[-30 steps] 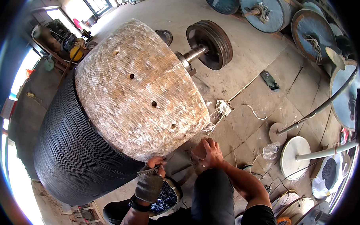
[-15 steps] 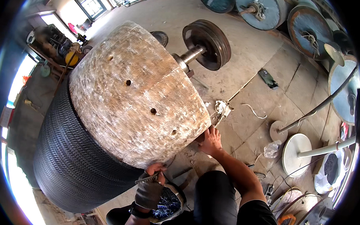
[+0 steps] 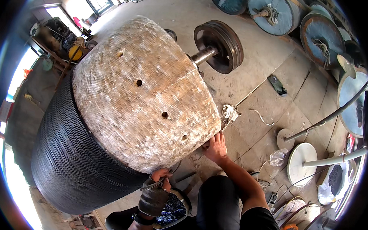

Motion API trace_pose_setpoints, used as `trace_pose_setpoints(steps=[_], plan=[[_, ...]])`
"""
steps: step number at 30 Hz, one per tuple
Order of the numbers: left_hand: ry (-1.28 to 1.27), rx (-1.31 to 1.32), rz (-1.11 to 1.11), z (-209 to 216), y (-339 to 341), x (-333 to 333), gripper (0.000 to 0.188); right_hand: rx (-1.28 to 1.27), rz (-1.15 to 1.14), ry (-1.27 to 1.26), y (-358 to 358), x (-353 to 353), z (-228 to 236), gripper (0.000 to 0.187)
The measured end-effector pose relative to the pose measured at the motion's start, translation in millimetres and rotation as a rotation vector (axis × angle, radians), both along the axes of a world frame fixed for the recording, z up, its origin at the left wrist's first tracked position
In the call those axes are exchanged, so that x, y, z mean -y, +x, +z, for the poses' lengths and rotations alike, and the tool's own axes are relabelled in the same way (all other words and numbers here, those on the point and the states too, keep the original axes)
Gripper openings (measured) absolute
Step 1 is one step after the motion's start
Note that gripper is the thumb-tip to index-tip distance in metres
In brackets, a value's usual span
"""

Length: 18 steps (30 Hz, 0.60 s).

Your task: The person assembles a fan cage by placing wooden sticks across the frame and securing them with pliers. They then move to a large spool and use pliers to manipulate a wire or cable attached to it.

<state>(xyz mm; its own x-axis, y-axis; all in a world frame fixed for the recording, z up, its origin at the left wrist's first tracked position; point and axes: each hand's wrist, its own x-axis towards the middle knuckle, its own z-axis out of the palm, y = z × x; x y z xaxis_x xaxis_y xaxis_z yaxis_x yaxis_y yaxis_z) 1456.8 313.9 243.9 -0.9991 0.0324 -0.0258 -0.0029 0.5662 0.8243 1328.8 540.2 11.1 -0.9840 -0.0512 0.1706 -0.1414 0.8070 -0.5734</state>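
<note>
A large drum fills the middle left. Its bare part [image 3: 131, 101] is worn brown-white and ridged, with several bolt holes; black twisted wire rope [image 3: 81, 160] is wound in tight rows over the rest. My right hand [image 3: 215, 149], bare, rests against the drum's near right edge, with some fingers hidden behind it. Below the drum my left hand [image 3: 158, 191], in a grey fingerless glove, is closed round a thin metal rod or wire strand [image 3: 151, 184] close to where the rope meets the bare surface. What lies on the drum's underside is hidden.
A shaft with a grooved wheel [image 3: 219, 47] sticks out beyond the drum. Metal reels [image 3: 272, 14] line the far right. A tub of blue-black bits [image 3: 172, 210] sits between my legs. White discs on poles [image 3: 302, 164], cables and a plastic bag [image 3: 277, 157] lie at right.
The whole view has shifted slightly, so drum and floor things appear farther right. Both hands stay at the drum's lower edge, the left still gripping the thin piece.
</note>
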Motion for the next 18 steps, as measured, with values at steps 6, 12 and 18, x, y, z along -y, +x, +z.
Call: trace_pose_setpoints(steps=[6,12,18], plan=[[0.024,-0.018,0.006,-2,6,-2,0.03,-0.123,0.033,-0.026,17,-17,1,0.066],[-0.088,-0.26,-0.065,-8,20,-1,0.032,0.076,-0.107,-0.181,42,-58,58,0.03],[0.044,-0.186,-0.03,-22,29,3,0.029,-0.182,0.146,-0.316,60,-50,183,0.008]])
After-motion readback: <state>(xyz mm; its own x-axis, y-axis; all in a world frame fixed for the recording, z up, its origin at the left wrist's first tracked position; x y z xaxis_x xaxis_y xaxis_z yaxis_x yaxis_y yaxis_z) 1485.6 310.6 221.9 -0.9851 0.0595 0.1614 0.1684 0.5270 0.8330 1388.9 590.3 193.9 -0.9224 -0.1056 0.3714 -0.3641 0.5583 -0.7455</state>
